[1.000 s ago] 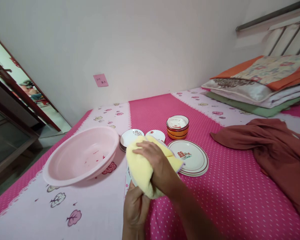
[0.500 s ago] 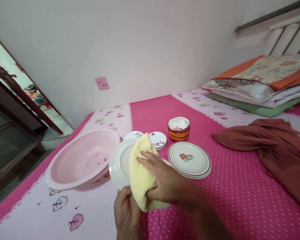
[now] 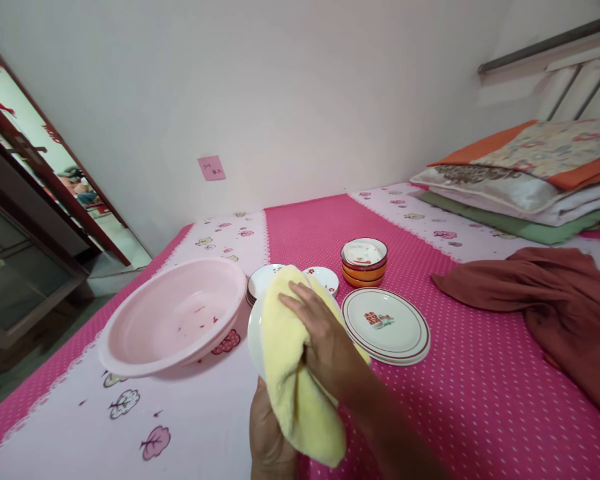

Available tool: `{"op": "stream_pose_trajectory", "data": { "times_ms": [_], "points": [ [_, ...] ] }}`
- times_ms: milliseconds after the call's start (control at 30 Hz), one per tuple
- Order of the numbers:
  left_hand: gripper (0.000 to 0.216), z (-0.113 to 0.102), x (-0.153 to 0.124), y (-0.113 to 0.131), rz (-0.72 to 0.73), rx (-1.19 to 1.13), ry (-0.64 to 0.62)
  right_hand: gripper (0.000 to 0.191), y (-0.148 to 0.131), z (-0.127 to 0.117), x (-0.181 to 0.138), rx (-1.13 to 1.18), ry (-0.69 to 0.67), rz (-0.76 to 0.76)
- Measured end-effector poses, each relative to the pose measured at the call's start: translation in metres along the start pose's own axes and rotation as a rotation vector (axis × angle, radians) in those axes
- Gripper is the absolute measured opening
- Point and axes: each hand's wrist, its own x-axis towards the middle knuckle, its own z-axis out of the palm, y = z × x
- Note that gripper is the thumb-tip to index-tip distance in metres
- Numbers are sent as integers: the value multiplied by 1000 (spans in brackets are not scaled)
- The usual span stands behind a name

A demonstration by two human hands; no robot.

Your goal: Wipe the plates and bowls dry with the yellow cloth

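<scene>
A white plate is held up in front of me, tilted, with most of its face hidden by a yellow cloth. My left hand grips the plate's lower edge; the cloth covers part of its fingers. My right hand presses the cloth against the plate, its fingers closed on the fabric. Just behind are two stacks of small plates, one with a grey pattern and one with red flowers. To the right lies a stack of larger red-rimmed plates.
A pink basin stands at the left on the patterned bedspread. Orange bowls are stacked behind the larger plates. Brown-red clothing lies at the right, below folded bedding. A wall closes off the back.
My right hand and the cloth have moved across the plate, covering more of it. The plate and my left hand have shifted right and slightly down. The camera view has turned a little.
</scene>
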Motion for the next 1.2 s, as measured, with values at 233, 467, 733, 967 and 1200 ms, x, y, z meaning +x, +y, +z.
{"op": "stream_pose_trajectory", "data": {
  "times_ms": [233, 467, 733, 967, 1200],
  "points": [
    [66, 4, -1, 15, -38, -322, 165, 38, -1, -22, -1, -73, -57, 202],
    [47, -10, 4, 16, -73, -470, -236, 21, -23, -26, -15, 180, -266, 107],
    [64, -1, 2, 7, -122, -428, -356, 27, -22, -4, -5, 279, -177, 102],
    [50, 4, 7, 5, -63, -334, 45, 45, 36, -30, -2, 50, 346, 199],
    [51, 10, 2, 0, -131, -286, 35, 50, 16, -26, 0, 236, 422, 288]
  ]
}}
